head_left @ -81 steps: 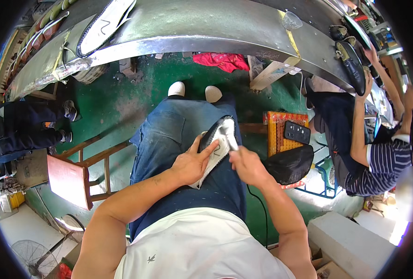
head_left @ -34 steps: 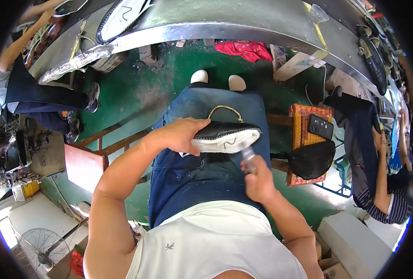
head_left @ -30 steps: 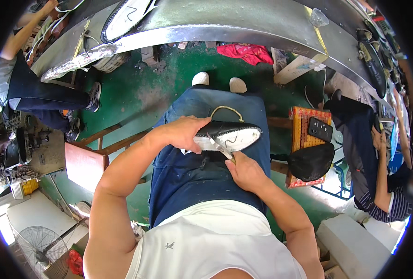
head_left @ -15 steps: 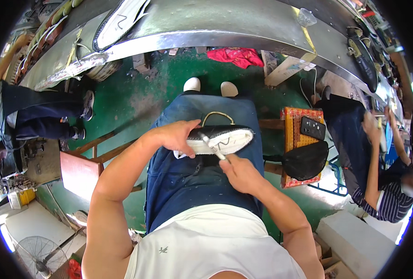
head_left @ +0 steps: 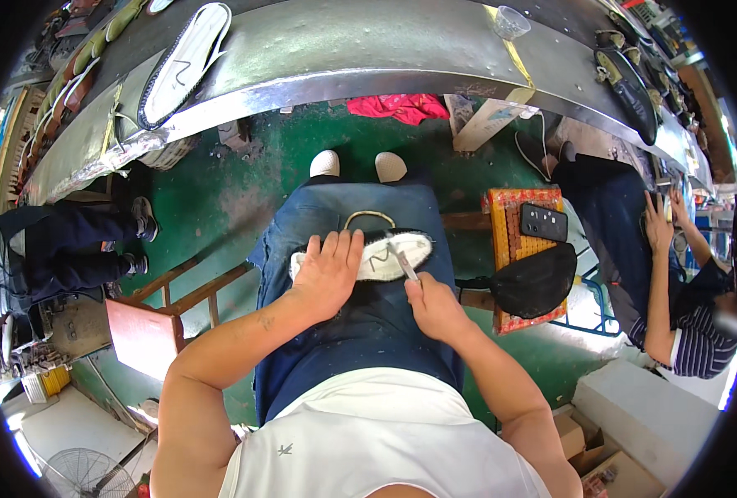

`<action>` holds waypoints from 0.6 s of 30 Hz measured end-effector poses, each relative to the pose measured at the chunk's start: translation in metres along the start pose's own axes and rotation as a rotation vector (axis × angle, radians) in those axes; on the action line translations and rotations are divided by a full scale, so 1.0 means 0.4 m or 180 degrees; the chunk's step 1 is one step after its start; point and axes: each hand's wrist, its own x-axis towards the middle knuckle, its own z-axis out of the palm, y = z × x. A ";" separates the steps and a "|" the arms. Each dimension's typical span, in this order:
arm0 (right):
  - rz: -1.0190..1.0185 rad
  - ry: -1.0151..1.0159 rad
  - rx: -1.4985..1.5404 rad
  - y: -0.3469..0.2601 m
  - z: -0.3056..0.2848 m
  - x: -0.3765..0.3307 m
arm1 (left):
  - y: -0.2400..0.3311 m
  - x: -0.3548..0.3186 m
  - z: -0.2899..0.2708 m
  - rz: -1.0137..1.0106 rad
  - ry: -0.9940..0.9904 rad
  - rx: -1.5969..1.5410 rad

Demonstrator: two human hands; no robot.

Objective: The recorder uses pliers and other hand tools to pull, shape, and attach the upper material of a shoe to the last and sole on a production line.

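Shoe with black upper and white, seam-edged underside [head_left: 418, 246]: lies across the lap of worn blue jeans [head_left: 356, 199], underside up, long axis left to right. Curved cream cord [head_left: 370, 213] arches out at its far edge.

Left hand [head_left: 329, 267]: laid flat over the left part of the shoe, fingers pointing far, slightly apart; thumb position cannot be told.

Right hand [head_left: 436, 309]: fingers clamped on a slim silver-grey hand tool [head_left: 406, 266], slanted far and left over the underside; tip blurred, contact cannot be told.

Farther left, a second white-bottomed shoe [head_left: 184, 73] lies on the grey metal bench [head_left: 360, 50].
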 end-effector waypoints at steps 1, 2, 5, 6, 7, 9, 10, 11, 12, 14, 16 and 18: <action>0.0712 -0.0654 0.0302 -0.010 -0.020 0.032 | -0.006 0.008 0.013 -0.0039 0.0120 0.0118; 0.1419 -0.1309 0.0599 -0.026 -0.041 0.051 | -0.012 0.013 0.024 -0.0048 0.0129 0.0132; 0.1451 -0.0761 0.1605 -0.015 -0.061 0.009 | -0.024 0.004 0.025 0.0022 0.0269 0.0244; 0.1102 -0.0286 0.1908 0.012 -0.056 0.001 | -0.036 0.004 0.004 -0.0014 0.0163 -0.0231; 0.1121 -0.0100 0.2321 0.038 -0.052 -0.008 | -0.052 0.005 -0.019 -0.0055 0.0077 -0.0703; 0.1165 0.0129 0.2753 0.085 -0.055 -0.025 | -0.091 0.008 -0.065 -0.0273 0.0206 -0.1525; 0.1254 0.0149 0.2749 0.111 -0.057 -0.027 | -0.115 0.015 -0.102 -0.0451 0.0274 -0.2405; 0.1363 0.0178 0.2738 0.130 -0.057 -0.031 | -0.133 0.022 -0.160 -0.0725 0.0381 -0.3272; 0.1275 0.0157 0.2745 0.135 -0.051 -0.028 | -0.155 0.039 -0.148 -0.0473 0.1134 -0.4238; 0.1664 0.0076 0.2615 0.150 -0.045 -0.023 | -0.208 0.109 -0.243 -0.0449 0.1380 -0.5698; 0.1654 -0.0005 0.2554 0.164 -0.034 -0.006 | -0.281 0.213 -0.326 -0.0554 0.1780 -0.6531; 0.1644 -0.0073 0.2489 0.184 -0.034 0.016 | -0.389 0.368 -0.405 -0.0448 0.1614 -0.7153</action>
